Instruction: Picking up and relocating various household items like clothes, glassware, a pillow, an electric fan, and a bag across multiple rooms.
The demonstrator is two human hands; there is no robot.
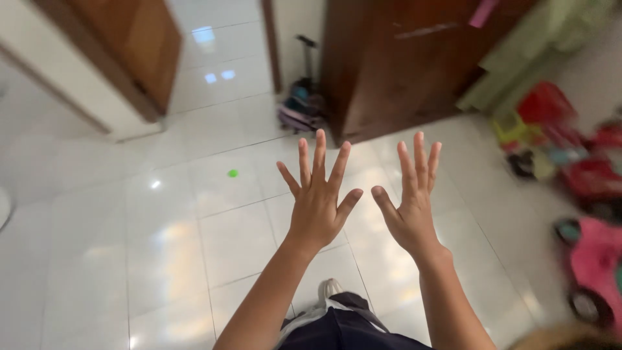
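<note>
Nearest, at six o'clock, a dark trouser leg [340,327] and the toe of a grey shoe [328,288] show above the white tiled floor [162,259]. Both forearms rise from the bottom edge toward twelve o'clock. The left hand [315,204] is held out flat, back toward the camera, its fingers spread wide and the thumb angled toward two o'clock; it holds nothing and touches nothing. Just beside it, at its three o'clock, the right hand [411,207] is also raised with its back to the camera, its four fingers close together and the thumb stuck out toward ten o'clock; it too is empty. The two thumbs come near each other but stay apart.

Beyond the hands, at ten o'clock from the left hand, a small green disc [232,173] lies on the tiles, well apart from both hands. At three o'clock, a pink ride-on toy car [593,266] and a blurred heap of coloured toys [551,136] stand along the right side. Farther off, at twelve o'clock, a folded scooter [302,97] leans beside a dark wooden wardrobe [395,65], and a wooden door [129,45] stands at eleven o'clock.
</note>
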